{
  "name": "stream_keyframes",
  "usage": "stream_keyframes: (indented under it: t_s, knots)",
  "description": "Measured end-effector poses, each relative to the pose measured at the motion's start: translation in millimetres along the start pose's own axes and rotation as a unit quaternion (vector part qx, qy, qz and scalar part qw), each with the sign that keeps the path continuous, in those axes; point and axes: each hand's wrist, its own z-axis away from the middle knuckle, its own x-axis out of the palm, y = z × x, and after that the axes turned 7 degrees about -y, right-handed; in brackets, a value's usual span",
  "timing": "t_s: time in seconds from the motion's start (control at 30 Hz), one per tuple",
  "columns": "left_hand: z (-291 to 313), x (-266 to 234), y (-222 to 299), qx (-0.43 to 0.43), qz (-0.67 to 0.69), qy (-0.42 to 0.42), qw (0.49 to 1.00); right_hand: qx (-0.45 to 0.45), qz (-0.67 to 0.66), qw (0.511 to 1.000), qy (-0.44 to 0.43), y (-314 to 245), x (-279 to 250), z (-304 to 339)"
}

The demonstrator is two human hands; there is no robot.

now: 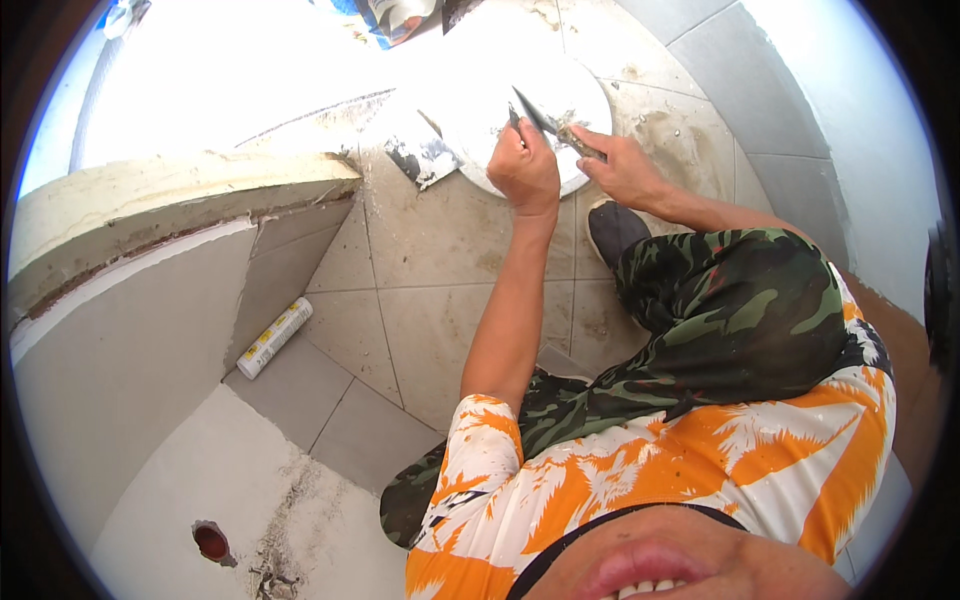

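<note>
My right hand (625, 168) is closed around the worn handle of a trowel (540, 112), whose dark pointed blade reaches up and to the left. Close beside the blade, my left hand (525, 168) is a fist. A small dark tip sticks up from its fingers, but what it belongs to is hidden. Both hands are over a white round disc (592, 105) on the floor, like a lid or shallow pan, with grey smears on it. Glare washes out much of its surface. A torn whitish scrap (425, 160) with dark patches lies against the disc's left side.
A white sealant cartridge (275, 338) lies by the low wall (180, 270) on the left. Dirty beige tiles (440, 240) cover the floor. A crumpled bag (400, 18) sits at the far edge. Grey wall tiles (760, 90) stand on the right. My shoe (617, 232) is near the disc.
</note>
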Motion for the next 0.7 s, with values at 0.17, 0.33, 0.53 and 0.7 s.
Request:
stream_keyframes:
  t_s: [0.17, 0.33, 0.53, 0.7]
  knots:
    - [0.5, 16.4, 2.7, -0.027, -0.015, 0.029, 0.999, -0.007, -0.016, 1.000, 0.003, 9.5, 1.5, 4.8]
    - [-0.9, 12.6, 1.4, -0.058, -0.038, 0.018, 0.997, 0.052, 0.028, 0.998, -0.027, -20.3, -20.4, 17.7]
    - [5.0, 12.2, -11.2, -0.051, -0.057, 0.025, 0.997, -0.035, 0.010, 0.999, 0.028, -5.0, -16.4, 24.2]
    - [-4.7, -8.0, -4.9, -0.183, 0.065, 0.044, 0.980, 0.021, -0.045, 0.998, 0.047, 4.8, -34.7, 17.0]
